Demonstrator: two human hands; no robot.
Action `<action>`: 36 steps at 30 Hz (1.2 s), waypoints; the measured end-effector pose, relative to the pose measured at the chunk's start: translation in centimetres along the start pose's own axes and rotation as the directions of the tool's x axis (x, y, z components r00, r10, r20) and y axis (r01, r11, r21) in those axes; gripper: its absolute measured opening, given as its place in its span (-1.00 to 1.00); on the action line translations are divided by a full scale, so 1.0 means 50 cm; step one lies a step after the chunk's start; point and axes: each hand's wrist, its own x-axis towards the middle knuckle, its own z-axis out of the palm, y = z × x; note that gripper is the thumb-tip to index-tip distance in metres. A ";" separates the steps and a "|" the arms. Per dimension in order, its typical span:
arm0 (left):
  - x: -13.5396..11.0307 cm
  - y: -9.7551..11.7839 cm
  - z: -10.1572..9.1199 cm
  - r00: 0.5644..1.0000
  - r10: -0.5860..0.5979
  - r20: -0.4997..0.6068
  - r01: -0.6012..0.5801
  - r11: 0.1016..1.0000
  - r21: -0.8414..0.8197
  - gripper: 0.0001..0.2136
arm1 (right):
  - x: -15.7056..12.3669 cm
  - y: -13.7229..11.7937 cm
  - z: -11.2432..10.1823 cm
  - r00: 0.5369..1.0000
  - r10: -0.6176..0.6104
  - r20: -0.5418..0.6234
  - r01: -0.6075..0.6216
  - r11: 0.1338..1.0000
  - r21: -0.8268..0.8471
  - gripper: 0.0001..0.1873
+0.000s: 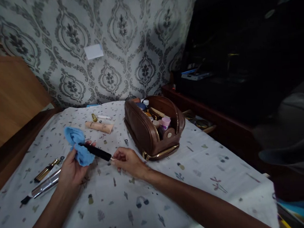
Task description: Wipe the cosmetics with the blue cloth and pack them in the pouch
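Observation:
My left hand is closed around a crumpled light-blue cloth, which wraps one end of a slim black tube. The tube slants down to the right, above the patterned sheet. At its other end, the fingertips of my right hand pinch a thin pale tip; its exact kind is too small to make out. Beside my left forearm lie a silver-handled brush with dark bristles and a gold-and-black cosmetic tube. A peach squeeze tube rests beyond my hands.
An open brown cosmetic bag full of bottles and other items stands right of my hands. A white pen-like stick and a small gold item lie behind the peach tube. A dark screen rises at the right; a wooden panel is left.

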 end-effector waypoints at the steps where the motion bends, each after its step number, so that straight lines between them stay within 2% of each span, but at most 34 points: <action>1: 0.001 0.003 0.001 1.000 0.007 -0.016 -0.008 1.000 -0.017 -0.63 | -0.002 -0.006 -0.001 0.999 -0.034 -0.024 0.034 0.999 -0.008 -0.52; 4: 0.003 0.010 0.006 0.998 0.027 -0.053 -0.029 0.999 -0.037 -0.62 | -0.012 -0.029 -0.003 0.980 -0.156 -0.123 0.147 0.986 -0.080 -0.61; 7: -0.001 0.011 0.010 0.999 0.029 -0.046 -0.029 1.000 -0.009 -0.62 | -0.028 -0.056 -0.005 0.945 -0.241 -0.221 0.215 0.967 -0.137 -0.70; 11: -0.011 -0.014 0.008 0.998 0.018 0.062 -0.025 0.994 0.110 -0.72 | -0.045 -0.095 -0.008 0.900 -0.293 -0.321 0.286 0.956 -0.070 -0.68; 13: -0.019 -0.035 0.005 0.996 -0.015 0.089 0.000 0.985 0.170 -0.79 | -0.049 -0.110 -0.006 0.896 -0.285 -0.340 0.309 0.951 0.017 -0.66; 17: -0.039 -0.074 0.001 0.983 -0.135 0.127 0.102 0.965 0.241 -0.81 | -0.050 -0.112 0.010 0.920 -0.259 -0.293 0.306 0.943 0.127 -0.61; 23: -0.056 -0.094 -0.003 0.950 -0.229 0.213 0.151 0.932 0.330 -0.58 | -0.058 -0.077 0.032 0.928 -0.319 -0.191 0.311 0.948 -0.073 -0.60; 27: -0.057 -0.096 -0.009 0.938 -0.265 0.222 0.169 0.912 0.374 -0.53 | -0.065 -0.083 0.019 0.961 -0.252 -0.112 0.249 0.968 -0.045 -0.57; 29: -0.059 -0.098 -0.013 0.920 -0.299 0.252 0.183 0.899 0.399 -0.51 | -0.067 -0.092 0.008 0.973 -0.212 -0.087 0.205 0.975 -0.082 -0.58; 32: -0.064 -0.100 -0.016 0.899 -0.329 0.290 0.183 0.882 0.434 -0.54 | -0.067 -0.099 -0.008 0.976 -0.192 -0.103 0.173 0.969 -0.174 -0.62; 36: -0.071 -0.097 -0.012 0.888 -0.349 0.300 0.165 0.850 0.500 -0.54 | -0.068 -0.107 -0.025 0.958 -0.233 -0.166 0.183 0.945 -0.270 -0.63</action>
